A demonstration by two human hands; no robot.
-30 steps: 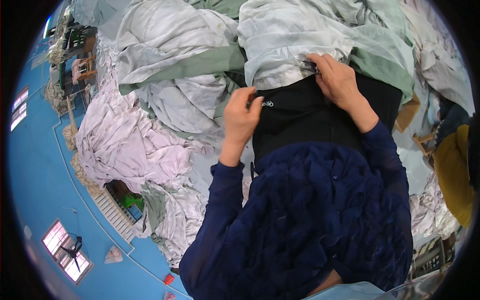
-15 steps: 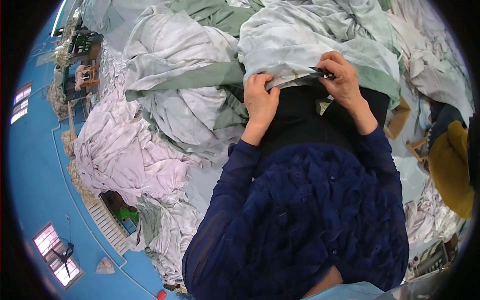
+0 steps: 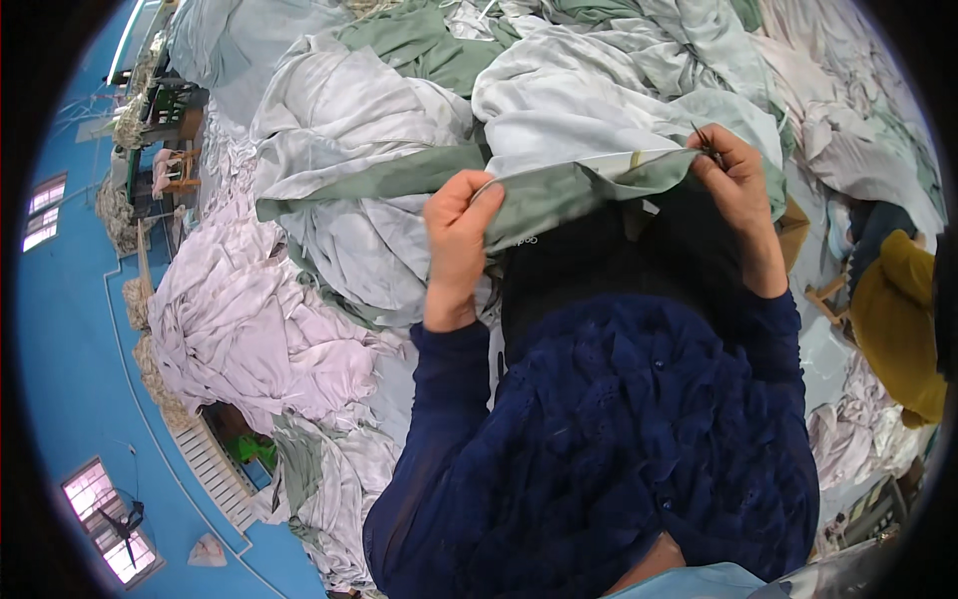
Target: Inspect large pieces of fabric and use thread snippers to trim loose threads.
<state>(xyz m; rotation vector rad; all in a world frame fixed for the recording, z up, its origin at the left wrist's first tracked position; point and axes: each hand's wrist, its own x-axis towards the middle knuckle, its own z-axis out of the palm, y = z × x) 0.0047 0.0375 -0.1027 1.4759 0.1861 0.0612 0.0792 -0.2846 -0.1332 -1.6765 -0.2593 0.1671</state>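
Observation:
My left hand [image 3: 457,240] grips the folded hem of a pale grey-green sheet [image 3: 579,130], pinching it near its green underside [image 3: 544,200]. Farther right along the same hem, my right hand [image 3: 733,185] holds the edge stretched, with a small dark pointed tool [image 3: 705,140] between its fingers. The sheet hangs between both hands over dark black cloth [image 3: 599,270] in front of my dark blue sleeves.
Heaps of pale grey, green and lilac sheets [image 3: 259,329] cover the area to the left and behind. A person in a mustard-yellow garment [image 3: 903,319] sits at the right. A white slatted crate [image 3: 225,469] shows at lower left.
Both hands have risen and spread apart, pulling the sheet's hem up and taut. The left hand moved left along the edge.

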